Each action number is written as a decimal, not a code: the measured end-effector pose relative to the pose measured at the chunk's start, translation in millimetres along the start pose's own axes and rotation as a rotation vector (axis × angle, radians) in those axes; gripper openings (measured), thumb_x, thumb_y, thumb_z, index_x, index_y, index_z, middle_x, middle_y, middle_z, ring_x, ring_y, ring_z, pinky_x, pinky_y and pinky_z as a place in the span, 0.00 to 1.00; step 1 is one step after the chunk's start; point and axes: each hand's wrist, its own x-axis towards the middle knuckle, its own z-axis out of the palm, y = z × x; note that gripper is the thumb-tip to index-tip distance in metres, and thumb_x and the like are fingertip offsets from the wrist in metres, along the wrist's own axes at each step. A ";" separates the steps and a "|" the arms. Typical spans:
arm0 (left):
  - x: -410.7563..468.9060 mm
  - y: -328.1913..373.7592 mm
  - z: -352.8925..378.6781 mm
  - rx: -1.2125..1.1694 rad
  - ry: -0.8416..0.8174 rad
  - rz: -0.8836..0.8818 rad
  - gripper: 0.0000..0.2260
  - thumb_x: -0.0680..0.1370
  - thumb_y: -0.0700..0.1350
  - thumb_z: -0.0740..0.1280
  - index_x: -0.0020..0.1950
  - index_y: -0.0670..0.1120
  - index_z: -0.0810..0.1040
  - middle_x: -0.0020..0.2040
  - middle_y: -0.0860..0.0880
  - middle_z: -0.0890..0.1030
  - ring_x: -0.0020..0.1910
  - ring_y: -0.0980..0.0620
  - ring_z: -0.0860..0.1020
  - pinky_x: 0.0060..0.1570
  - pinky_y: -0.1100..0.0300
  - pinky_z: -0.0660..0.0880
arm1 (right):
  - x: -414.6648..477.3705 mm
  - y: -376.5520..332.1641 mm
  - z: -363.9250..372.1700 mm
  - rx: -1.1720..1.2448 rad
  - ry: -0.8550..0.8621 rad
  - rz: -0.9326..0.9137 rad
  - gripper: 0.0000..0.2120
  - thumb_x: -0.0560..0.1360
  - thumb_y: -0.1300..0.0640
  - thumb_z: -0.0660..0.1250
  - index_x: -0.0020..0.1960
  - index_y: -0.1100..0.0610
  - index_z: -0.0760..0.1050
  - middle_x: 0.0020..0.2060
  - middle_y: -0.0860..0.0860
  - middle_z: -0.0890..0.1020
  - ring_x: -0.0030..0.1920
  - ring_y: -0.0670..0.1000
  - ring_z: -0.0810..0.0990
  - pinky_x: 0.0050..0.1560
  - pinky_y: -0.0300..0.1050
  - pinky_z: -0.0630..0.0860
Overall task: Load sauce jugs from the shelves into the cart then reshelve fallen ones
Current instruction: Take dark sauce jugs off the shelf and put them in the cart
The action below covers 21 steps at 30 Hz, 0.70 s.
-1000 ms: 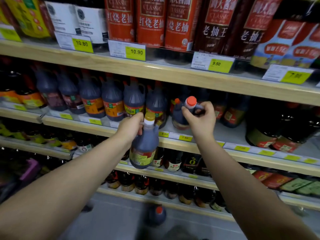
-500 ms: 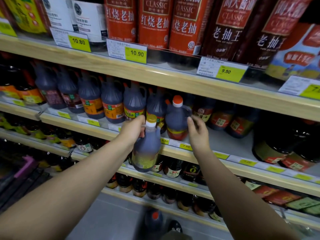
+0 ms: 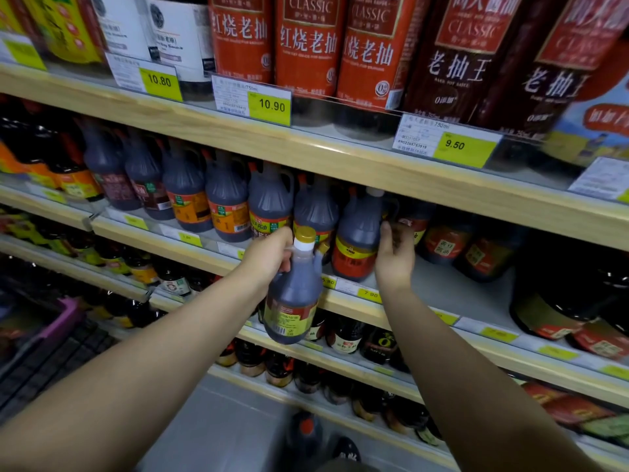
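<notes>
The held jug [image 3: 292, 301] hangs just in front of the front edge of the middle shelf [image 3: 452, 291], a little below the board. Its long axis is close to upright, with the gold cap tipped slightly toward the shelf and the base swung out toward the person. It is dark plastic full of dark sauce, with a white collar under the cap and a yellow-and-red label low on the body with a barcode showing.

The left hand [image 3: 272, 257] grips it high, fingers wrapped around the neck and handle, so the weight hangs below the grasp. To stand on the board, the base would have to come up and over the front edge. The left arm is plainly the one to do that.

Just right of it, near the front edge, stands the shelved jug [image 3: 357, 240], upright, with a pale cap. The right hand [image 3: 394, 260] lies against its right flank, thumb touching and fingers loose, not closed around it.

The row of jugs [image 3: 228, 206] runs left along the same shelf and nearly fills it. The likeliest free room is the bare board right of the shelved jug.

Below, a jug on the floor [image 3: 306, 434] shows a red cap, probably next to be reshelved. The cart [image 3: 61, 330] sits at the left edge.
</notes>
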 end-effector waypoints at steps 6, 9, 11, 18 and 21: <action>-3.6 1.7 -1.3 -0.001 -0.013 0.000 0.17 0.74 0.45 0.59 0.25 0.44 0.65 0.24 0.46 0.67 0.30 0.50 0.66 0.36 0.56 0.62 | -4.4 0.1 0.7 -0.003 -0.033 0.012 0.13 0.81 0.55 0.59 0.59 0.63 0.71 0.49 0.52 0.77 0.50 0.49 0.74 0.44 0.33 0.65; -6.9 8.9 0.2 0.010 -0.045 -0.017 0.18 0.74 0.44 0.58 0.24 0.44 0.65 0.22 0.47 0.69 0.29 0.50 0.67 0.35 0.57 0.64 | -3.4 -4.4 -0.9 -0.003 -0.058 0.069 0.14 0.81 0.54 0.59 0.61 0.63 0.70 0.51 0.54 0.77 0.52 0.50 0.74 0.45 0.32 0.65; -12.0 17.1 1.0 0.003 -0.102 -0.046 0.17 0.74 0.44 0.58 0.24 0.45 0.66 0.23 0.48 0.71 0.27 0.52 0.69 0.34 0.59 0.64 | -6.6 -7.0 -4.3 0.023 -0.072 0.102 0.16 0.80 0.55 0.59 0.64 0.63 0.69 0.56 0.56 0.78 0.57 0.52 0.75 0.52 0.35 0.66; -35.3 41.8 4.2 -0.048 -0.370 -0.145 0.15 0.77 0.49 0.56 0.38 0.48 0.80 0.29 0.57 0.82 0.33 0.59 0.69 0.35 0.63 0.62 | -72.8 -21.7 -52.8 -0.105 -0.113 0.082 0.09 0.79 0.52 0.62 0.49 0.58 0.73 0.38 0.43 0.75 0.40 0.41 0.73 0.38 0.33 0.65; -47.2 51.0 10.6 -0.161 -0.487 -0.223 0.14 0.77 0.49 0.56 0.44 0.47 0.81 0.44 0.54 0.83 0.39 0.58 0.74 0.40 0.65 0.67 | -104.4 -25.6 -63.8 -0.124 -0.083 0.082 0.08 0.76 0.51 0.67 0.45 0.55 0.74 0.38 0.46 0.77 0.38 0.40 0.74 0.39 0.31 0.70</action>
